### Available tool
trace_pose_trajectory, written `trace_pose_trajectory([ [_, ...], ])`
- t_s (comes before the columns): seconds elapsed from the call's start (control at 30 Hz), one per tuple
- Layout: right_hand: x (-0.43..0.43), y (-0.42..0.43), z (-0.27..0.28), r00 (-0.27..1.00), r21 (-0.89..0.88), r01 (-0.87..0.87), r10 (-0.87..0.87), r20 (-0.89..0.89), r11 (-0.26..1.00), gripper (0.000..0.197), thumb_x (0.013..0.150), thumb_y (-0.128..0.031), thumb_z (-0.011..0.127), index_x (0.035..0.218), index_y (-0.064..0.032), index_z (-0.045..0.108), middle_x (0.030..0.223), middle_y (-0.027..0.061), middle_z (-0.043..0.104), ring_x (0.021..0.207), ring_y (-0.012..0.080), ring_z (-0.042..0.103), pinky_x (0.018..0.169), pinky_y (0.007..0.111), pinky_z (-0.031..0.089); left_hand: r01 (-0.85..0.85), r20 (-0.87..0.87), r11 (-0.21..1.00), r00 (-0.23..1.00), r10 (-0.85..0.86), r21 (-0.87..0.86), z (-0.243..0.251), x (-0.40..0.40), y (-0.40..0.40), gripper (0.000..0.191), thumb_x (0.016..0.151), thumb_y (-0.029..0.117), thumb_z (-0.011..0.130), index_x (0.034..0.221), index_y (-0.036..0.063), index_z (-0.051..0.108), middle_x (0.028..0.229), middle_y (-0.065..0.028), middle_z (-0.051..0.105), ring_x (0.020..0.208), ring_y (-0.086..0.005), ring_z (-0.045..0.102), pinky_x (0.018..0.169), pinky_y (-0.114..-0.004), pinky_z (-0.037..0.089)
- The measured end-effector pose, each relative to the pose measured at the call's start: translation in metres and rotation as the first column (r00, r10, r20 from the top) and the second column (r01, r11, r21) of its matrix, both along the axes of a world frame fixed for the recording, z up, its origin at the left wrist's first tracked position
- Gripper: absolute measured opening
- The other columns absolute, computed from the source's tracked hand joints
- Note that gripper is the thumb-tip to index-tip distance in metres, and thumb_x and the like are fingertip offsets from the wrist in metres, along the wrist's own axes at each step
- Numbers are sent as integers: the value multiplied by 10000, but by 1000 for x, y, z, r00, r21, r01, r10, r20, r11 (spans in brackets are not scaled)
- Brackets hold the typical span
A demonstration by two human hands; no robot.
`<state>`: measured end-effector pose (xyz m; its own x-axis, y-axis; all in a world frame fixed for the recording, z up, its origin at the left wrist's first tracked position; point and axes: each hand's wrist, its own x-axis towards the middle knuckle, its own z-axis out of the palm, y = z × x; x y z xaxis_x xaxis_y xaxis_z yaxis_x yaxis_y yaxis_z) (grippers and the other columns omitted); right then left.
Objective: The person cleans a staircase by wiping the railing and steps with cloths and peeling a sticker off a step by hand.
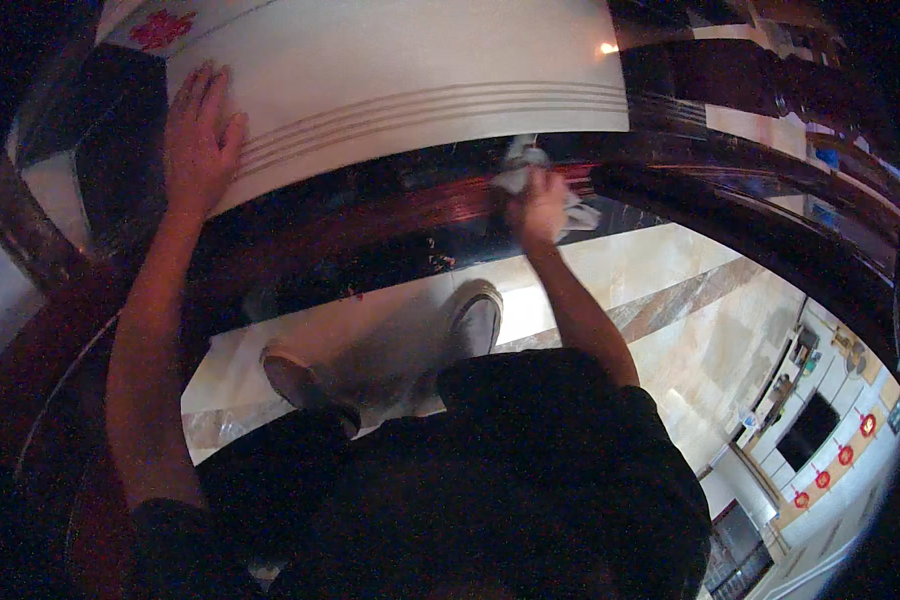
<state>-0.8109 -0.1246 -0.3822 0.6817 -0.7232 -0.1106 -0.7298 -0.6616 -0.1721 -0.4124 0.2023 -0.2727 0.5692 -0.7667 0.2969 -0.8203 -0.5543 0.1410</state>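
Observation:
My left hand (pixel 201 142) lies flat with its fingers slightly apart on a pale panel (pixel 420 67) that has several thin parallel lines near its lower edge. To the right, my right hand (pixel 541 202) grips a whitish cloth (pixel 581 216) against a dark, glossy ledge with a reddish moulded strip (pixel 450 201), just below the panel's edge. The hand and cloth are blurred. Part of the cloth is hidden under the fingers.
Dark polished wood (pixel 757 161) curves along the right. Below the ledge lies a pale tiled floor (pixel 682 277) with brown bands, where my feet in shoes (pixel 478 322) stand. Far right, a dark screen (pixel 808 431) and red round ornaments (pixel 845 454) show on a wall.

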Motion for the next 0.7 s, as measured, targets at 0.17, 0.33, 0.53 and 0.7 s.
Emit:
trace_pose_trajectory([
  [0.17, 21, 49, -21, 863, 268, -503, 461, 206, 822, 677, 734, -248, 841, 1358, -139, 603, 1276, 157, 590, 1192, 365, 586, 903, 455, 553, 10, 9, 1000, 1000, -10, -9, -2, 8, 8, 561, 944, 243, 622, 1467, 71, 516, 1548, -169, 465, 1440, -384, 413, 1196, -485, 340],
  [0.33, 24, -32, 79, 962, 576, -253, 139, 234, 778, 465, 753, -74, 764, 1213, -84, 693, 1176, 155, 693, 1105, 312, 669, 951, 438, 536, 2, 123, 999, 992, 3, -42, 0, 2, 0, 482, 965, 253, 618, 1404, 57, 583, 1439, -196, 571, 1346, -358, 530, 1128, -463, 422],
  [0.53, 64, -27, 37, 822, 168, -486, 513, -245, 858, 474, 830, -341, 754, 1260, -148, 699, 1404, 168, 559, 1288, 404, 488, 948, 593, 481, -45, -24, 999, 999, 45, -10, 8, -8, 9, 548, 979, 277, 616, 1457, 25, 522, 1535, -196, 460, 1435, -371, 406, 1211, -469, 295],
  [0.7, 91, 90, -49, 876, 429, -417, 480, -43, 801, 730, 782, -310, 784, 1419, -52, 536, 1304, 250, 592, 1175, 442, 582, 1046, 521, 463, -63, -183, 998, 981, 63, 6, 12, -3, 11, 628, 951, 285, 630, 1501, 18, 482, 1604, -217, 380, 1495, -396, 317, 1242, -499, 247],
])
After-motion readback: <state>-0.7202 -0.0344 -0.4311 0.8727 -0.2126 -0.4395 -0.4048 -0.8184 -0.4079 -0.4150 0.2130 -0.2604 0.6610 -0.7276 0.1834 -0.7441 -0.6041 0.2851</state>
